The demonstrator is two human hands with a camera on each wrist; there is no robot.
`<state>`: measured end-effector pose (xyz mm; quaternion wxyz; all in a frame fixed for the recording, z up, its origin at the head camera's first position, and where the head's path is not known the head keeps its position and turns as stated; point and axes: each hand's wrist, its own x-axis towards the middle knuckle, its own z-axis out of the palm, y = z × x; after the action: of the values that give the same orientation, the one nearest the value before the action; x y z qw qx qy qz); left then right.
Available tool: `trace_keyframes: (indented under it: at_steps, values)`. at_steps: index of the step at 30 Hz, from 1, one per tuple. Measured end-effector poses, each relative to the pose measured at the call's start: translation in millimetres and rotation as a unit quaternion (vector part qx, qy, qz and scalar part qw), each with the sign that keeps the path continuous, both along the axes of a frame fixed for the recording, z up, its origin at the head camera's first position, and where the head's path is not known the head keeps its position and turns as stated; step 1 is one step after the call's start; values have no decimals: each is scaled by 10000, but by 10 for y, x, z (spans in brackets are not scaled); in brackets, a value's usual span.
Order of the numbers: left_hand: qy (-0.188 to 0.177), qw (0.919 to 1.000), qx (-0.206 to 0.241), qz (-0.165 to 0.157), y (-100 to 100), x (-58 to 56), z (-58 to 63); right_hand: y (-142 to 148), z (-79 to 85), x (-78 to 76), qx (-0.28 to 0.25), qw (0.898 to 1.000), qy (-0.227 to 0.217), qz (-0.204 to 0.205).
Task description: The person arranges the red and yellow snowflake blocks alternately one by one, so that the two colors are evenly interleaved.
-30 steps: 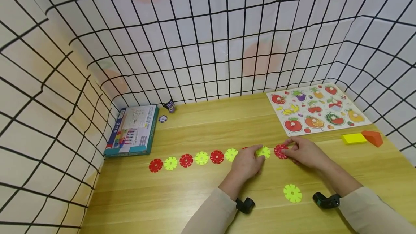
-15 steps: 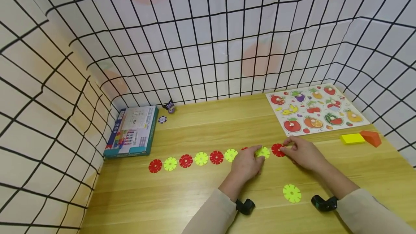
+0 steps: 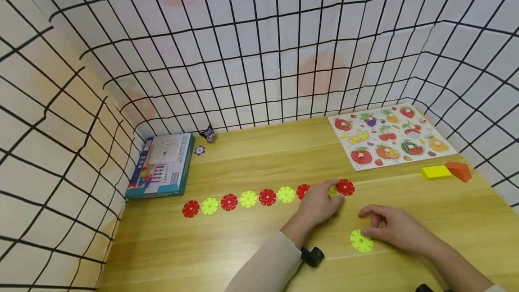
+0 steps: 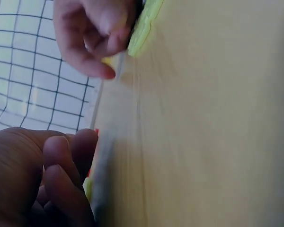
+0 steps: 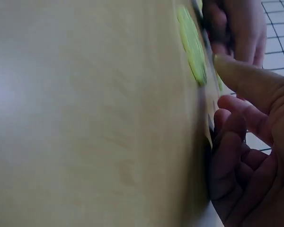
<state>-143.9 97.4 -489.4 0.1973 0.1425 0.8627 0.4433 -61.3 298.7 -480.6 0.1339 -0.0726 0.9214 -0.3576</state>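
Notched plastic discs, red and yellow-green by turns, lie in a row across the wooden table, ending at the right with a red disc (image 3: 345, 187). My left hand (image 3: 320, 204) rests at that end, its index fingertip beside the red disc, and partly covers a yellow-green disc (image 3: 332, 191) and another red one. A loose yellow-green disc (image 3: 361, 242) lies nearer to me. My right hand (image 3: 395, 229) is over it, thumb tip overlapping its edge, index finger held apart. In the right wrist view, the thumb (image 5: 248, 80) points past a yellow-green disc (image 5: 192, 47).
A fruit picture board (image 3: 391, 136) lies at the back right, with a yellow block (image 3: 435, 172) and an orange block (image 3: 459, 171) in front of it. A flat box (image 3: 162, 166), a small figurine (image 3: 208, 134) and a chip (image 3: 199, 150) are at the back left. Wire mesh surrounds the table.
My right hand has let go of the red disc at the row's end and come back toward me to the loose yellow-green disc. My left hand has shifted right along the row.
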Motion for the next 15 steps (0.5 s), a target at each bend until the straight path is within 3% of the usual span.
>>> trace_keyframes:
  at_steps: [5, 10, 15]
  values:
    - [-160, 9998, -91, 93, 128, -27, 32, -67, -33, 192, 113, 9988, 413, 236]
    - [-89, 9992, -379, 126, 214, -29, 36, -113, -28, 273, 384, 9952, 849, 294]
    - [-33, 9979, -625, 171, 260, -14, 39, -109, -11, 278, 311, 9964, 727, 305]
